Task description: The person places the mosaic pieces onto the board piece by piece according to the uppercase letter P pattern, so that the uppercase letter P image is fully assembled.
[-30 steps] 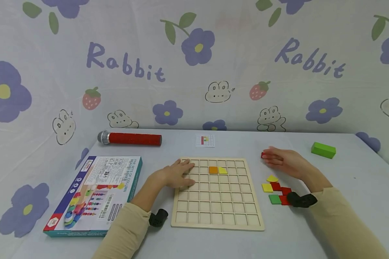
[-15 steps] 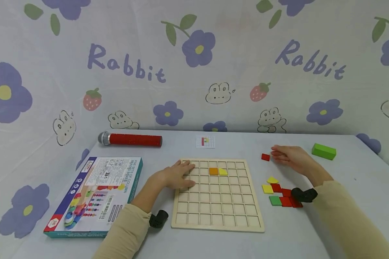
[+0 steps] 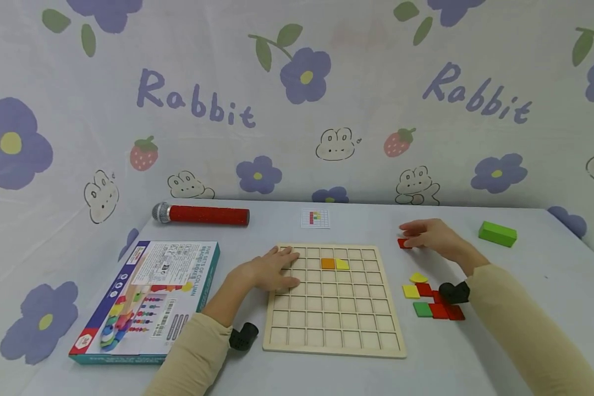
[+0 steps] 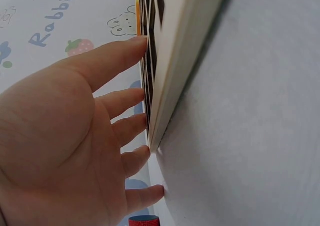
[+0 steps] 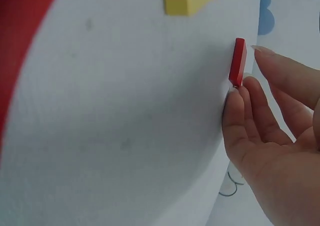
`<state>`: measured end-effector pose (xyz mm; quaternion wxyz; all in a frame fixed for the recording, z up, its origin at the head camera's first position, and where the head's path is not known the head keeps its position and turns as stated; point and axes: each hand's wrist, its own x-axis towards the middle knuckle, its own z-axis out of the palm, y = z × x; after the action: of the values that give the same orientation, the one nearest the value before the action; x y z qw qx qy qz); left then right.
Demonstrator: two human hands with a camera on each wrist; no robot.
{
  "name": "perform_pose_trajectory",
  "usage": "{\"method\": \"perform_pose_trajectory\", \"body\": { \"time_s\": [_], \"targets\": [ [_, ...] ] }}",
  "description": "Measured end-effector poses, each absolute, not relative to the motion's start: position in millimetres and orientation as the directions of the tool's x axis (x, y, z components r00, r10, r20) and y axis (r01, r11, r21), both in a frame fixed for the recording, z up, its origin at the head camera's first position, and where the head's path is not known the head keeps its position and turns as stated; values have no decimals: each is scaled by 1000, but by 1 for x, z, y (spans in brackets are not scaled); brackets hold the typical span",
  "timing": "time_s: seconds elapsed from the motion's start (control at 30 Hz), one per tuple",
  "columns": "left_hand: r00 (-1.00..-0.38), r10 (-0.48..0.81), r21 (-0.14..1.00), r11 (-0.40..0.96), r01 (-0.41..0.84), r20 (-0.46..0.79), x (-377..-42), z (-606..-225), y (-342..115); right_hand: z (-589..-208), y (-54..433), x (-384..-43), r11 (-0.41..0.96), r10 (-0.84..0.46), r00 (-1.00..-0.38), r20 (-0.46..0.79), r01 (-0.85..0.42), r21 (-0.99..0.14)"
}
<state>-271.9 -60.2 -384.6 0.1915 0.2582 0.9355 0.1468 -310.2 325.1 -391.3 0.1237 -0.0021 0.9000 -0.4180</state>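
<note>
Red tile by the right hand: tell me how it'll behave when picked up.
The red tile is likely stiff, given its straight, crisp edges; probably light, being small beside the right hand; unlikely to roll, with flat sides.

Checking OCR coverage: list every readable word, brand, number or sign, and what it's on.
"Rabbit": backdrop, twice in the head view, once in the left wrist view.
"FIVE SETS OF COLUMN BEADED BOXES": top of the box, printed sideways.
Its white label and barcode: too small.
Its red corner mark and front-edge lettering: too blurred.
Small card, grid board: no readable text.
</note>
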Motion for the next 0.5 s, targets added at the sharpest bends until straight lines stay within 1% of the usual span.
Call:
{"method": "perform_pose_trajectory", "body": {
  "time_s": [0.17,0.5],
  "targets": [
    [-793,541,378,822,426,-280,-271,-384,-60,-390,316,-311,687,-137,-970,-199,52,-725],
    [-793,539,384,821,422,-283,-271,-384,-60,-392,315,-310,749,-125,-970,-209,46,-661]
  ]
}}
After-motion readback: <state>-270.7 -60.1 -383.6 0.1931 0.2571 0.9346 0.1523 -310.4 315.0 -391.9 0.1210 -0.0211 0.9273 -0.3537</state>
